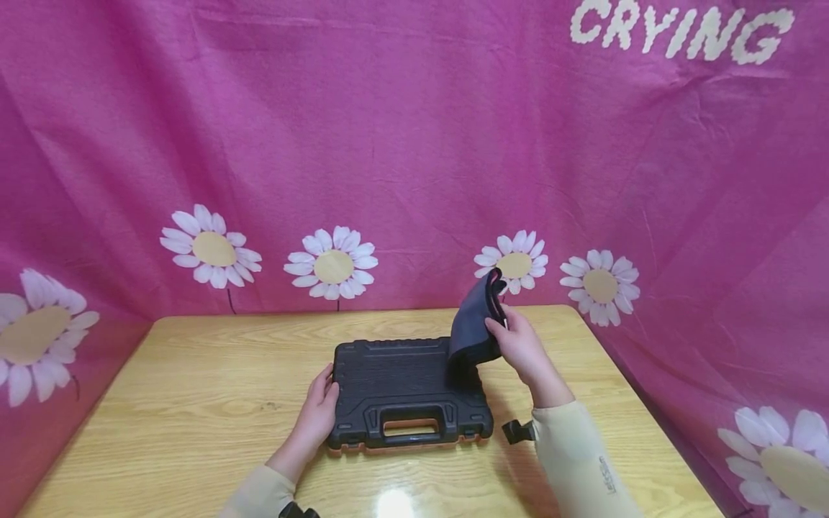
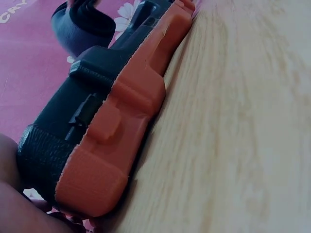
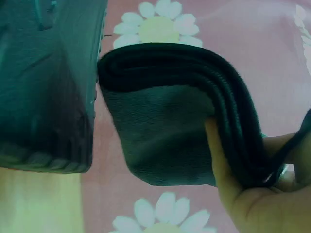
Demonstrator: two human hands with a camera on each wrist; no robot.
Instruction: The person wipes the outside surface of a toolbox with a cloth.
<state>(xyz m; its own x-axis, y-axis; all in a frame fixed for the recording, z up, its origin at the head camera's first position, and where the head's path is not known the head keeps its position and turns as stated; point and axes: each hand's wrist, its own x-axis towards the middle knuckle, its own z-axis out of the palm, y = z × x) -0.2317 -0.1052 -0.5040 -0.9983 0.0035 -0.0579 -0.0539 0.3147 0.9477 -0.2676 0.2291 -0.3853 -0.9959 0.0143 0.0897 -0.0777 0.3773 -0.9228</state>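
A black plastic carrying case with an orange lower half lies flat on the table, its handle toward me. My left hand holds the case by its left end; in the left wrist view its fingers are at the case's rounded end. Above the case's right part, my right hand pinches a folded dark grey cloth with black edging. In the right wrist view the cloth's layers bend over and hang from the thumb and fingers. What lies inside the case is hidden.
The case rests on a light wooden table. Behind and beside the table hangs a pink curtain printed with white daisies. A small black strap piece sticks out from the right sleeve.
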